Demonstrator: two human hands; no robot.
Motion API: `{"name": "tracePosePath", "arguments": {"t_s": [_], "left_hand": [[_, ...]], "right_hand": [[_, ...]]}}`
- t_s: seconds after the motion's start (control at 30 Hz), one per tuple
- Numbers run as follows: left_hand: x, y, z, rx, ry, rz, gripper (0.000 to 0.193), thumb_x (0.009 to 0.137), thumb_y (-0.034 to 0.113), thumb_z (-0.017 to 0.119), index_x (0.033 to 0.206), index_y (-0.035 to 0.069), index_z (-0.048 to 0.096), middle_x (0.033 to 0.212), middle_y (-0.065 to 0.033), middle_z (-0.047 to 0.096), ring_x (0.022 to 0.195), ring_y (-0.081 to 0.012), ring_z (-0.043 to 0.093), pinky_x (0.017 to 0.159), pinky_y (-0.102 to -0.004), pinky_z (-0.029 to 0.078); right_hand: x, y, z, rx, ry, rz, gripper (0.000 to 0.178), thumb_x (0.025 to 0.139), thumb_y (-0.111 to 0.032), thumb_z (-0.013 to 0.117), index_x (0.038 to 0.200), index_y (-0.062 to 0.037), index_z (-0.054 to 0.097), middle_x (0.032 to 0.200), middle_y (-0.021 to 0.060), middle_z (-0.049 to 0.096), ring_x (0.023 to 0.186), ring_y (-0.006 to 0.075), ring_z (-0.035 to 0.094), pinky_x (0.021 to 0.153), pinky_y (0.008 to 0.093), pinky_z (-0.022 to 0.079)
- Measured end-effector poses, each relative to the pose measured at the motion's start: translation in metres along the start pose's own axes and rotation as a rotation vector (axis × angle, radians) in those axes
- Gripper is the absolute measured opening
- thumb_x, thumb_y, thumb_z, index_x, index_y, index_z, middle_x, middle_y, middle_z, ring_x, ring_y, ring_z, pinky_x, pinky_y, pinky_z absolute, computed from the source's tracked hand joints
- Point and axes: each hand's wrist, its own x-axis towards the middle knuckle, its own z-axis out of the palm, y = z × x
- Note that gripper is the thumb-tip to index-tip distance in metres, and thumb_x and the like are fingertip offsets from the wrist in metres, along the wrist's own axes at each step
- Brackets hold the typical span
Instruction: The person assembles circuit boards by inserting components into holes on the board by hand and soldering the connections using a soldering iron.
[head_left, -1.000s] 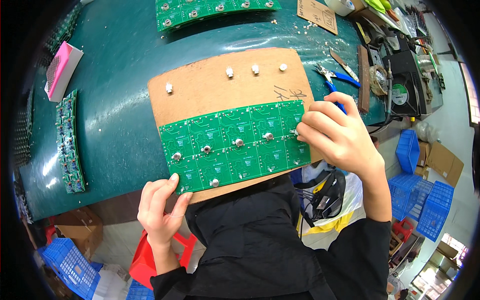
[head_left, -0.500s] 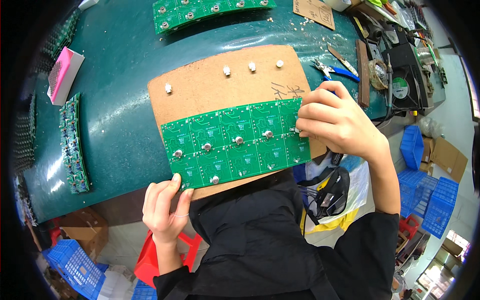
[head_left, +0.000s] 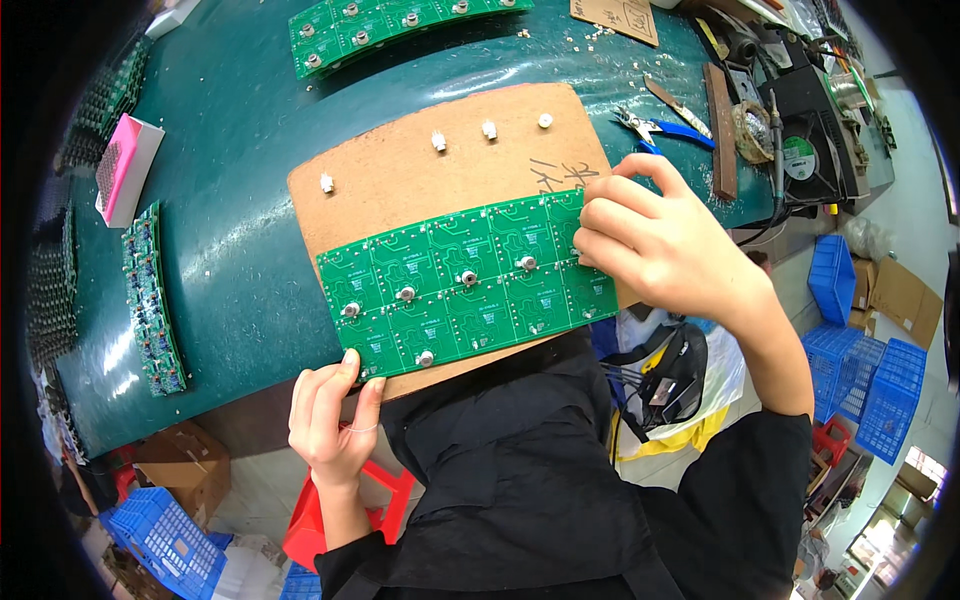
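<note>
A green circuit board panel (head_left: 440, 325) lies on a brown sheet of board (head_left: 390, 170) in front of me. It carries a row of round silver-topped parts, and one more sits in its lower row. My left hand (head_left: 335, 420) has the panel's near left corner between thumb and fingers. Over the panel's right end, my right hand (head_left: 645, 235) is closed in a pinch, its fingertips against the upper row; whatever is between them is hidden. Beyond the panel, several small white parts rest on the brown sheet, one of them a round white part (head_left: 545, 121).
Blue-handled cutters (head_left: 665, 130) and a knife (head_left: 678, 105) lie to the right, beside a wooden strip (head_left: 720, 130). Another green panel (head_left: 400, 30) is at the back. On the left are a pink-and-white box (head_left: 130, 170) and a stack of populated boards (head_left: 153, 300).
My view has shifted slightly. The right fingers now cover a small silver part that showed beneath them before. My left hand stays at the panel's corner.
</note>
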Motion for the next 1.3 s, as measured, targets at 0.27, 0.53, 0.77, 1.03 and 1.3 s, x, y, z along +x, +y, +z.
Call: {"name": "tracePosePath", "arguments": {"t_s": [0.27, 0.53, 0.77, 1.03, 1.3], "left_hand": [[-0.001, -0.003, 0.004, -0.038, 0.033, 0.001, 0.037, 0.069, -0.005, 0.081, 0.104, -0.002, 0.068, 0.082, -0.0109, 0.064, 0.067, -0.0201, 0.058, 0.062, -0.0294, 0.048], [0.011, -0.008, 0.003, -0.041, 0.025, -0.065, 0.039, 0.07, -0.002, 0.08, 0.107, 0.0, 0.068, 0.08, -0.0072, 0.06, 0.071, -0.0172, 0.056, 0.059, -0.0272, 0.045], [0.024, -0.004, -0.022, -0.077, 0.009, -0.121, 0.035, 0.067, -0.002, 0.073, 0.102, 0.002, 0.069, 0.08, -0.0083, 0.061, 0.068, -0.0191, 0.056, 0.063, -0.0309, 0.047], [0.028, 0.033, -0.042, -0.399, 0.132, -0.122, 0.011, 0.076, 0.003, 0.07, 0.087, 0.003, 0.071, 0.073, -0.0057, 0.067, 0.061, -0.0173, 0.054, 0.056, -0.0312, 0.038], [0.022, 0.069, -0.003, -1.024, -0.452, -0.387, 0.023, 0.094, 0.01, 0.066, 0.115, 0.001, 0.067, 0.093, -0.0051, 0.065, 0.072, -0.0061, 0.057, 0.059, -0.0207, 0.044]], "right_hand": [[-0.028, -0.026, 0.002, 0.516, 0.094, 0.664, 0.049, 0.077, -0.008, 0.076, 0.122, -0.0053, 0.057, 0.094, 0.009, 0.061, 0.089, 0.0268, 0.061, 0.082, 0.0372, 0.048], [-0.019, -0.023, 0.017, 0.577, 0.222, 0.66, 0.034, 0.082, 0.003, 0.066, 0.115, -0.0013, 0.059, 0.09, 0.0125, 0.062, 0.086, 0.0302, 0.062, 0.078, 0.0384, 0.05], [0.025, 0.035, 0.025, 0.315, 0.329, 0.531, 0.015, 0.084, -0.004, 0.065, 0.099, -0.0037, 0.064, 0.097, 0.0119, 0.063, 0.095, 0.0331, 0.062, 0.081, 0.0394, 0.051], [0.031, 0.043, 0.044, 0.317, 0.303, 0.488, 0.015, 0.083, -0.005, 0.067, 0.098, -0.0049, 0.067, 0.095, 0.0125, 0.064, 0.091, 0.0318, 0.063, 0.078, 0.0381, 0.052], [0.038, -0.075, -0.028, 0.806, 0.325, 0.283, 0.033, 0.072, 0.008, 0.072, 0.102, -0.0029, 0.072, 0.09, 0.01, 0.065, 0.077, 0.0221, 0.063, 0.066, 0.031, 0.053]]}}
